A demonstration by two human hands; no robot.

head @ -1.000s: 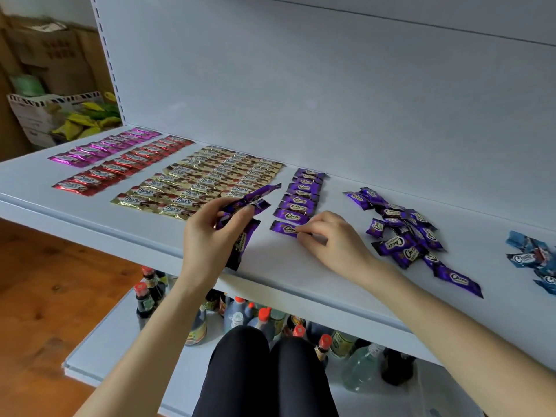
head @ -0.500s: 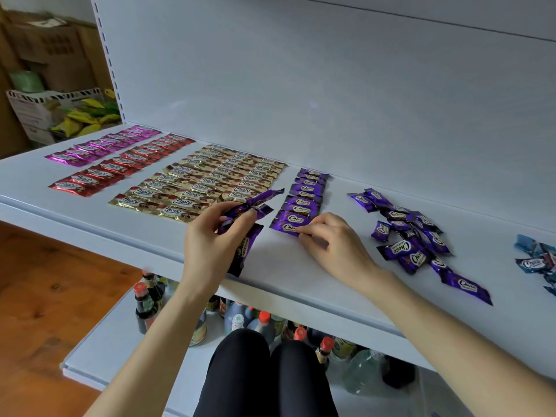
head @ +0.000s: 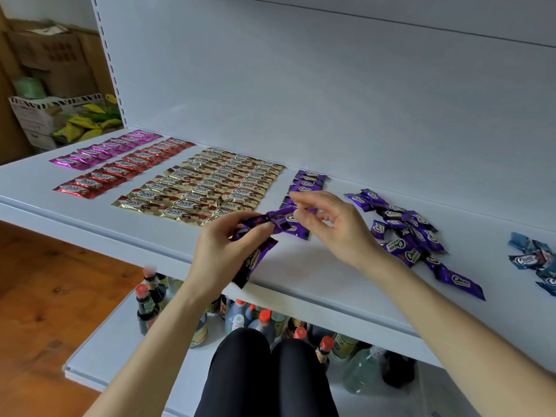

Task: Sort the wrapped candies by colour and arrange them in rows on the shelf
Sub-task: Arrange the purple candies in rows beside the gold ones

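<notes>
Head | left hand [head: 219,254] grips glossy purple candies [head: 255,261] | right hand [head: 334,227] pinches one

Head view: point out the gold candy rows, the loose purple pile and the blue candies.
gold candy rows [head: 204,188]: head view, a wrapper in the middle of the block.
loose purple pile [head: 395,245]: head view, a logo wrapper at the heap's middle.
blue candies [head: 525,260]: head view, the wrapper showing the white logo.
</notes>
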